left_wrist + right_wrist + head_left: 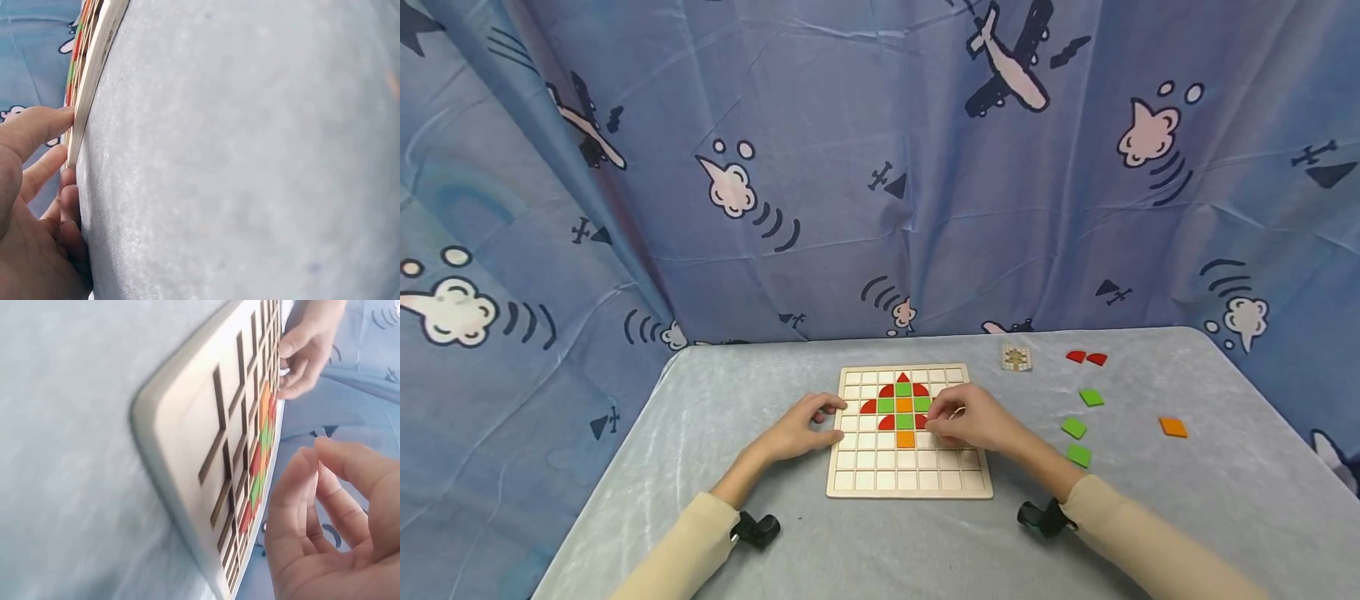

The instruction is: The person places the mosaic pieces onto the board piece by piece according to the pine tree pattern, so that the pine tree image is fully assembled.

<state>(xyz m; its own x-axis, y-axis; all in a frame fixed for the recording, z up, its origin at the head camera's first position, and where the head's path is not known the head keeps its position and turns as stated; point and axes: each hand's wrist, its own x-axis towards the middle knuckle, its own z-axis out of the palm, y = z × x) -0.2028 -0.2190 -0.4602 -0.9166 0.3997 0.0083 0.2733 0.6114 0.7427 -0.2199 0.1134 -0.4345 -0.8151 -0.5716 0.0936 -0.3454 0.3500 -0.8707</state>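
A pale wooden grid board lies on the table with red, green and orange tiles set in its cells. At its left edge is my left hand, thumb and fingers spread apart and touching the rim. My right hand reaches over the board's right side, covering some cells. Its thumb and fingertips come together beside a red quarter-round tile. In the right wrist view, the right hand has its thumb and index tips meeting; I cannot tell whether a tile is between them. An orange square sits lowest in the pattern.
Two red quarter-round tiles lie at the back right. Several loose green squares and an orange square are right of the board. A small pattern card lies behind it. A blue printed curtain hangs beyond the table.
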